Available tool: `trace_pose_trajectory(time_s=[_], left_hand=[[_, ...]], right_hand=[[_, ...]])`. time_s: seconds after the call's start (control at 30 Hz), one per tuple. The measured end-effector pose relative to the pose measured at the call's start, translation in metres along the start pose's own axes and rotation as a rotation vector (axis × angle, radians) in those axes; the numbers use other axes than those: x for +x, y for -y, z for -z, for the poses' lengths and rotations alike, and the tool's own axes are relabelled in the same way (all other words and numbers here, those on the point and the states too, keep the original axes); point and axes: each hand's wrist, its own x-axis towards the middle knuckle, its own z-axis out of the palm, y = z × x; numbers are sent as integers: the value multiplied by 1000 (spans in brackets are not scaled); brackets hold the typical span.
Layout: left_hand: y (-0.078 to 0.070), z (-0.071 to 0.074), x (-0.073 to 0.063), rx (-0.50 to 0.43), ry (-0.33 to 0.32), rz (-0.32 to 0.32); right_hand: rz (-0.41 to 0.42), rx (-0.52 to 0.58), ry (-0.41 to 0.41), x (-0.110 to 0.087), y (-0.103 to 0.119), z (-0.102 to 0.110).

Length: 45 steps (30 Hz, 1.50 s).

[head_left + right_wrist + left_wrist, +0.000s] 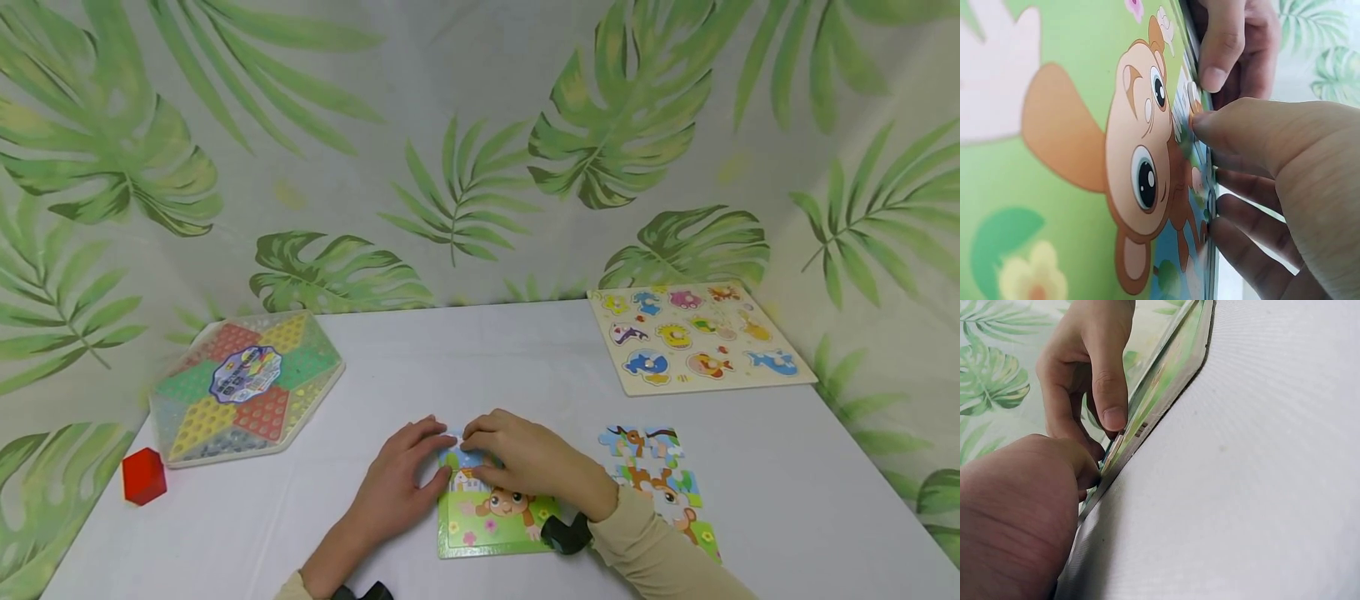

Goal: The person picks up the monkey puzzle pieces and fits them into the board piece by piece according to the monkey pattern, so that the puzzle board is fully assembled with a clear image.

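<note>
A jigsaw board [480, 542] with a green border and a monkey picture [1141, 144] lies on the white table in front of me. At its upper left part, my right hand [525, 454] bends over the board and pinches a small jigsaw piece [1192, 94] between thumb and fingers. That piece lies at the board's surface, partly covered by the fingers. From the left, my left hand [401, 479] reaches the board's edge, its thumb and loosely bent fingers touching near the same corner. The left fingertips are partly hidden in the left wrist view.
Right of the board lie joined jigsaw pieces [663, 492] with a deer picture, partly behind the right sleeve. A wooden animal peg puzzle [697, 342] lies at the back right. At the left are a hexagonal checkers box [247, 387] and a red block [144, 476].
</note>
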Motion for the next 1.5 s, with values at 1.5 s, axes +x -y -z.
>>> trace_pose_trajectory(time_s=[1.5], left_hand=[[3,0,-1,9,7,16]], right_hand=[[1,49,29,-21,-8,46]])
